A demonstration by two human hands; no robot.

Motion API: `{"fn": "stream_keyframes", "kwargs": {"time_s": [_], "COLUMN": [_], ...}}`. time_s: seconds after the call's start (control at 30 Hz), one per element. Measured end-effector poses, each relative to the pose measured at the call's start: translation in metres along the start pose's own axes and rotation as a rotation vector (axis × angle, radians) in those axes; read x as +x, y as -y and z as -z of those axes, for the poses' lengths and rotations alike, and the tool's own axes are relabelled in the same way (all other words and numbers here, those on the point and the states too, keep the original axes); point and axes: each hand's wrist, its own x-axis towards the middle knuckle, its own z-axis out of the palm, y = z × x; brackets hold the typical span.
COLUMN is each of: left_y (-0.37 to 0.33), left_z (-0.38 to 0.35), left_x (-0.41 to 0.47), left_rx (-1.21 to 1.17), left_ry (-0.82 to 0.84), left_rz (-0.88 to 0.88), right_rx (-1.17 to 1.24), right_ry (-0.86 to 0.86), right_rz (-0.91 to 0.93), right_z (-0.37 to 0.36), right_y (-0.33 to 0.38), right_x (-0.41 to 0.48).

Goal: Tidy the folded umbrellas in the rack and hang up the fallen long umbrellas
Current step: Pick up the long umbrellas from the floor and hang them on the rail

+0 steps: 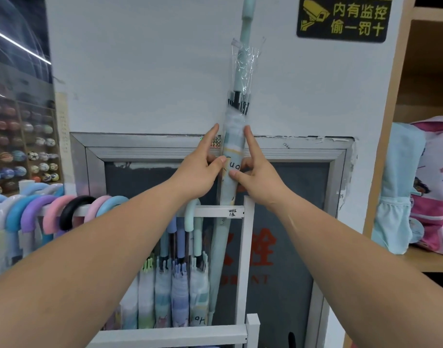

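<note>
Umbrella first: from my head camera, the long pale-green umbrella (pixel 234 146) stands nearly upright in front of me against the white wall (pixel 140 71), its long axis running top to bottom with a slight lean. Its handle end goes up out of the frame, a loose clear plastic sleeve (pixel 245 64) wraps the shaft, and its lower part drops behind the rack's top rail (pixel 210 212), just left of the white upright post (pixel 248 247).

My left hand (pixel 200 169) and right hand (pixel 258 177) meet on it at the same height, one on each side of the canopy. Both are grasping it lightly: thumbs pressed on the front, near the printed letters, with the index fingers stretched up along its sides and not curled. I would call this a pinch and steady, not a full fist. Neither hand is nearer; they are level, and both arms are stretched well forward.

To the left, other long umbrellas hang by their curved handles (pixel 64 212) over the same rail, and a few more (pixel 190 234) hang just beside the one I hold. Folded umbrellas (pixel 165 297) stand in the rack below.

I judge the coming move turns on that upright axis: the hook is above my hands, the rail below them, so the umbrella must travel straight along its own length to bring the crook onto the rail.
</note>
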Motion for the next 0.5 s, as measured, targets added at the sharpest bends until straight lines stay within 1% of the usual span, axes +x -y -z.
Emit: {"fn": "stream_keyframes", "kwargs": {"time_s": [0.23, 0.37, 0.5], "left_y": [-0.002, -0.003, 0.004], "left_z": [-0.003, -0.005, -0.003], "left_x": [0.001, 0.002, 0.0], "left_rx": [0.045, 0.109, 0.063], "left_ry": [-0.072, -0.1, -0.084], "left_rz": [0.026, 0.033, 0.042], "right_rx": [0.035, -0.068, -0.134], "right_ry": [0.01, 0.028, 0.067], "right_rz": [-0.032, -0.031, -0.05], "right_z": [-0.003, -0.007, -0.011], "right_y": [-0.006, -0.013, -0.023], "right_x": [0.003, -0.008, -0.019]}}
